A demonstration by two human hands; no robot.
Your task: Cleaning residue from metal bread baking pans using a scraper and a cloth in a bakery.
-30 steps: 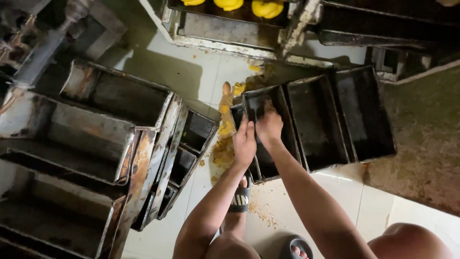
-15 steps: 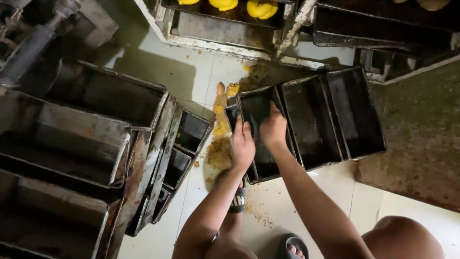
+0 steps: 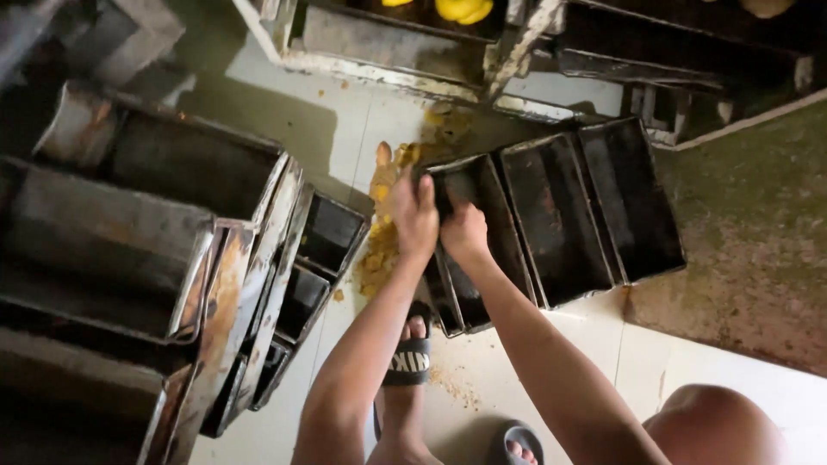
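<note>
Two hands — left hand and right hand — closed their grip on the strapped loaf tin, tilted on the floor — likely to shed yellow crumbs just left.

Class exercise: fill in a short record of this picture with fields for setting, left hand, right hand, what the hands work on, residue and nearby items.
Setting: tiled floor, seen from above
Left hand: gripping the tray's left rim
Right hand: inside the leftmost compartment
Worked on: dark three-compartment tray
Residue: yellow crumbs on the floor beside the tray
Nearby: stacked metal tins at left; sandalled foot below
</note>
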